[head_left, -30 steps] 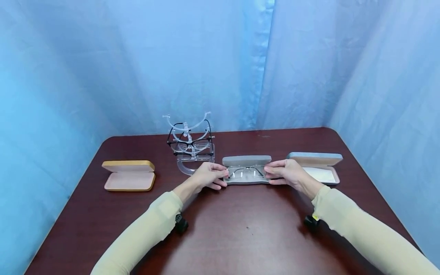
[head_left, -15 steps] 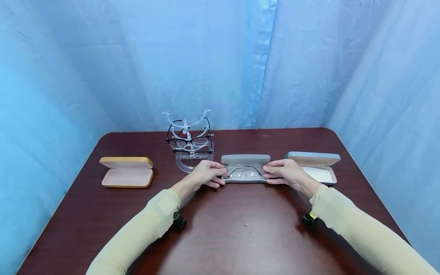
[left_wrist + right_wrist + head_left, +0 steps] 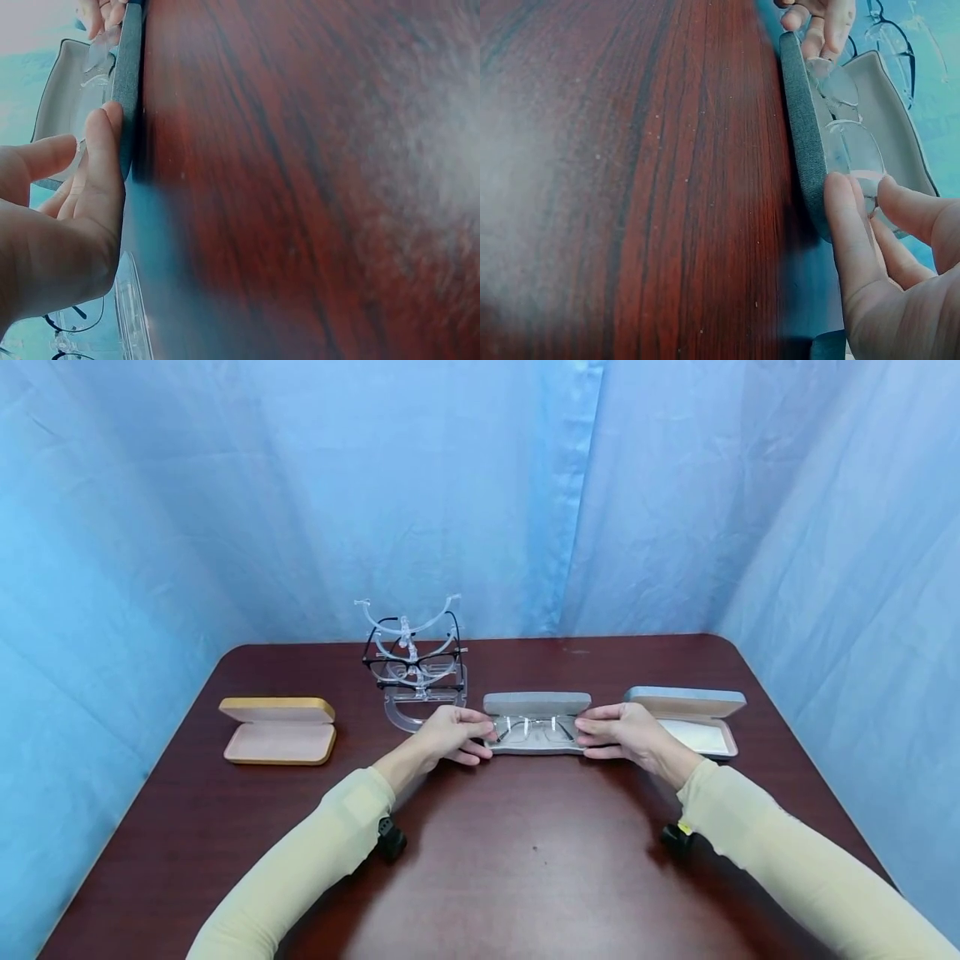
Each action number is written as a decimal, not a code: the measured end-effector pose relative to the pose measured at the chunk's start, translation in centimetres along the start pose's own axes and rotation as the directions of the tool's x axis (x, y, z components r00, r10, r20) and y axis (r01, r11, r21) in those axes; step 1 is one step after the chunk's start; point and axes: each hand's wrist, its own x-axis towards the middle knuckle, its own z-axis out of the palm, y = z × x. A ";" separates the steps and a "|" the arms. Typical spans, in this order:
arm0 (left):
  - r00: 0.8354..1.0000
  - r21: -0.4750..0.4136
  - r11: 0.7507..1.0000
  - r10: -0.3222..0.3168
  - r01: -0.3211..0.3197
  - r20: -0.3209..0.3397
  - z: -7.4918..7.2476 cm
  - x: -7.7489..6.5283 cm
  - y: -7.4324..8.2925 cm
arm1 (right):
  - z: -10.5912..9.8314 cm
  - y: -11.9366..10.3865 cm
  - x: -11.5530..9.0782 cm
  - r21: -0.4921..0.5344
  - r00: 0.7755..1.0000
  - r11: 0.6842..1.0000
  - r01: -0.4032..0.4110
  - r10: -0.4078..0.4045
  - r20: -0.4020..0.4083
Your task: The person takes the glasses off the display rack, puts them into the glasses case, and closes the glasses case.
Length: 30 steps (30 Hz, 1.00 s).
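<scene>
A pair of thin-rimmed eyeglasses (image 3: 856, 144) with clear lenses is at the grey glasses case (image 3: 537, 702), whose lid stands raised behind. My left hand (image 3: 448, 733) pinches one end of the eyeglasses between thumb and fingers, with its lower fingers along the case's left end. At the other end my right hand (image 3: 624, 737) pinches them the same way. In the right wrist view its thumb and fingertips close on the frame's corner, right at the case's front wall. The left wrist view shows the left fingertips against the case edge; the eyeglasses are mostly hidden there.
A clear display stand (image 3: 405, 714) holding dark-framed eyeglasses is behind the left hand. To the left lies a raised-lid yellow case (image 3: 279, 703). A light blue case (image 3: 686, 695) with a white cloth (image 3: 699, 737) sits beside the right hand. Blue curtains (image 3: 480, 493) surround the table (image 3: 525, 877).
The head view has shifted slightly. Both hands stay at the ends of the grey case, and the eyeglasses shift only a little between them, with the lens reflections changing.
</scene>
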 end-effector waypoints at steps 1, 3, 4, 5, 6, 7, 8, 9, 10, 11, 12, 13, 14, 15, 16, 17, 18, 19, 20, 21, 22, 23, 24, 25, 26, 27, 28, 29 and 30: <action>1.000 -0.006 1.000 0.002 -0.002 0.001 0.0 0.0 0.0 | 0.0 -0.1 -0.1 -0.004 1.000 1.000 0.001 -0.001 -0.002; 1.000 -0.018 1.000 0.004 -0.004 0.004 -0.1 -0.1 0.0 | 0.0 -0.1 -0.2 -0.014 1.000 1.000 0.002 -0.002 -0.004; 1.000 -0.027 1.000 0.000 0.000 0.003 -0.2 -0.1 0.1 | 0.0 -0.1 -0.2 -0.018 1.000 1.000 0.002 -0.002 -0.003; 1.000 -0.031 1.000 0.000 0.000 0.000 -0.2 -0.2 0.1 | 0.0 -0.1 -0.3 -0.019 1.000 1.000 0.001 -0.001 -0.004; 1.000 -0.031 1.000 0.000 0.000 -0.003 -0.3 -0.2 0.1 | -0.1 -0.2 -0.4 -0.020 1.000 1.000 -0.001 0.001 -0.006; 1.000 -0.032 0.999 -0.002 0.001 -0.007 -0.3 -0.3 0.1 | -0.1 -0.2 -0.4 -0.022 1.000 1.000 -0.002 0.002 -0.008; 1.000 -0.034 0.999 -0.003 0.003 -0.011 -0.4 -0.4 0.1 | -0.2 -0.2 -0.5 -0.024 1.000 1.000 -0.004 0.003 -0.009; 1.000 -0.033 0.999 -0.001 0.001 -0.014 -0.4 -0.4 0.1 | -0.3 -0.2 -0.5 -0.027 1.000 1.000 -0.005 0.005 -0.010; 1.000 -0.032 0.999 0.001 -0.001 -0.016 -0.5 -0.5 0.1 | -0.3 -0.2 -0.6 -0.027 1.000 1.000 -0.008 0.008 -0.016; 1.000 -0.034 0.999 0.001 -0.002 -0.018 -0.5 -0.5 0.2 | -0.3 -0.2 -0.6 -0.029 1.000 1.000 -0.011 0.011 -0.020; 1.000 -0.037 0.999 0.002 -0.002 -0.018 -0.6 -0.6 0.2 | -0.4 -0.3 -0.7 -0.033 1.000 0.999 -0.015 0.014 -0.024; 1.000 -0.041 0.999 0.001 -0.002 -0.019 -0.6 -0.7 0.3 | -0.4 -0.3 -0.8 -0.038 1.000 0.999 -0.013 0.013 -0.022; 1.000 -0.041 0.999 0.002 -0.003 -0.019 -0.7 -0.7 0.4 | -0.4 -0.4 -0.8 -0.040 1.000 0.999 -0.016 0.015 -0.023; 1.000 -0.039 0.999 0.001 -0.002 -0.019 -0.7 -0.8 0.6 | -0.5 -0.5 -0.9 -0.044 1.000 0.999 -0.018 0.017 -0.022; 1.000 -0.037 0.999 -0.005 0.005 -0.019 -0.8 -0.9 0.7 | -0.5 -0.6 -0.9 -0.049 1.000 0.999 -0.019 0.018 -0.017; 1.000 -0.033 0.999 -0.011 0.010 -0.020 -0.9 -1.0 0.9 | -0.6 -0.8 -1.0 -0.056 1.000 0.998 -0.019 0.019 -0.006; 1.000 -0.024 1.000 -0.016 0.015 -0.021 -0.9 -1.1 1.0 | -0.7 -1.0 -1.1 -0.061 1.000 0.998 -0.019 0.020 0.005; 1.000 -0.013 1.000 -0.020 0.020 -0.021 -1.0 -1.2 1.2 | -0.8 -1.2 -1.2 -0.069 1.000 0.997 -0.018 0.019 0.020; 0.999 -0.005 1.000 -0.025 0.025 -0.020 -1.1 -1.3 1.3 | -0.9 -1.4 -1.2 -0.071 0.999 0.997 -0.022 0.024 0.033; 0.999 -0.001 1.000 -0.031 0.031 -0.019 -1.1 -1.3 1.5 | -0.9 -1.6 -1.3 -0.075 0.998 0.997 -0.023 0.026 0.048; 0.999 0.004 0.999 -0.034 0.034 -0.017 -1.2 -1.4 1.6 | -1.0 -1.8 -1.4 -0.078 0.998 0.997 -0.024 0.029 0.062; 0.999 0.008 0.999 -0.036 0.036 -0.016 -1.2 -1.4 1.8 | -1.0 -2.0 -1.4 -0.078 0.997 0.997 -0.029 0.035 0.069; 0.999 0.009 0.999 -0.040 0.040 -0.013 -1.3 -1.5 1.9 | -1.1 -2.1 -1.5 -0.076 0.997 0.996 -0.036 0.041 0.072; 0.999 0.008 0.999 -0.042 0.042 -0.007 -1.3 -1.4 2.0 | -1.1 -2.3 -1.4 -0.076 0.996 0.996 -0.042 0.048 0.074; 0.999 0.005 0.999 -0.046 0.046 -0.001 -1.3 -1.4 2.1 | -1.1 -2.4 -1.4 -0.074 0.996 0.996 -0.050 0.055 0.073; 0.999 0.003 0.999 -0.049 0.049 0.005 -1.4 -1.3 2.1 | -1.0 -2.5 -1.3 -0.078 0.996 0.995 -0.056 0.061 0.068; 0.999 0.005 0.999 -0.049 0.049 0.013 -1.4 -1.3 2.2 | -1.0 -2.6 -1.2 -0.081 0.996 0.995 -0.061 0.066 0.067; 0.998 0.004 0.999 -0.052 0.052 0.019 -1.4 -1.2 2.2 | -1.0 -2.6 -1.1 -0.082 0.995 0.994 -0.065 0.071 0.066; 0.998 0.002 0.998 -0.055 0.055 0.027 -1.4 -1.1 2.3 | -0.9 -2.7 -1.0 -0.082 0.995 0.994 -0.068 0.074 0.066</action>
